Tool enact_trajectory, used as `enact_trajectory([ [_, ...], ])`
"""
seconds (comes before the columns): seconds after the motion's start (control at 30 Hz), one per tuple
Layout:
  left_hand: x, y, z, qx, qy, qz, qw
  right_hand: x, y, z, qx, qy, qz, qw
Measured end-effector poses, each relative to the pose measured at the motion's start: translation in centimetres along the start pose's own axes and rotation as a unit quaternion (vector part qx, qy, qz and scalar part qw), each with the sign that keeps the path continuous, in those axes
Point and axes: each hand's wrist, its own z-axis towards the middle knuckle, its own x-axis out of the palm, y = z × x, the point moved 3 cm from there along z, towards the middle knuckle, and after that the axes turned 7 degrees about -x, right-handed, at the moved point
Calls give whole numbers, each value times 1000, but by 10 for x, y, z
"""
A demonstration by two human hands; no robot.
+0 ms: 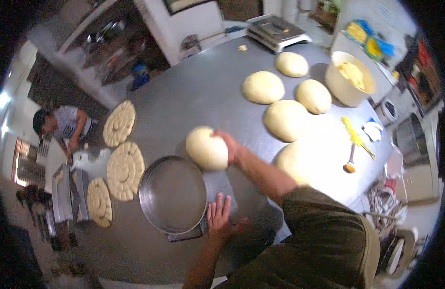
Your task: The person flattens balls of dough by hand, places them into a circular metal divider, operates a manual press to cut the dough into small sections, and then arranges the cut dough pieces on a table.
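Far L, a co-worker (pixel 68 123) leans in nr. some metal trays (pixel 62 195), too blurred from here to say what they're at. Next, three flat dough discs (pixel 125 171) w/ cut, ringed patterns lie along that side of the steel table (pixel 203 82). Then the round metal pan (pixel 173 195), its grey base showing, one edge over a dark flat plate (pixel 185 234). Just past its upper R rim is the dough ball (pixel 205 148): pale, smooth, plump, taller than the discs by a lot, no cuts I can see; can't tell if it touches the rim or is off the table. The L hand (pixel 219 219) is wide, fingers spread, palm down just beside the pan, nothing in it afaict. The R hand (pixel 228 146) has the ball, cupped round its R side. Step in hand, imo: moving or turning that ball next to the pan. Next move prob. calls for the L hand coming under it, b/c dough that soft-looking would likely sag or dent w/ one-sided hold. Farther R, more dough balls (pixel 287 120), similar domes, the nearest washed out by glare, plus a brush (pixel 349 167) & a white tub (pixel 339 89) w/ yellowish stuff inside.
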Motion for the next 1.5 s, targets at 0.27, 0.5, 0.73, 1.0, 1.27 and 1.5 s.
enact_trajectory([
  [0.27,1,30,-18,-45,-159,-58,985,42,-91,-195,-202,-56,-81,974],
  [0.5,-5,51,-41,-114,-111,-234,959,152,-72,-277,-347,-130,-820,436],
  [0.73,-22,66,-49,-32,-60,-543,837,71,-127,-253,-209,-143,-459,852],
  [1.0,-69,-2,-63,-42,67,-544,835,113,-112,-341,-143,-214,-298,919],
  [1.27,-177,-46,28,243,-241,-231,911,136,-142,-257,-312,-258,-866,294],
  [1.5,-7,-39,-85,193,109,76,972,10,-246,-232,-271,-90,-859,425],
])
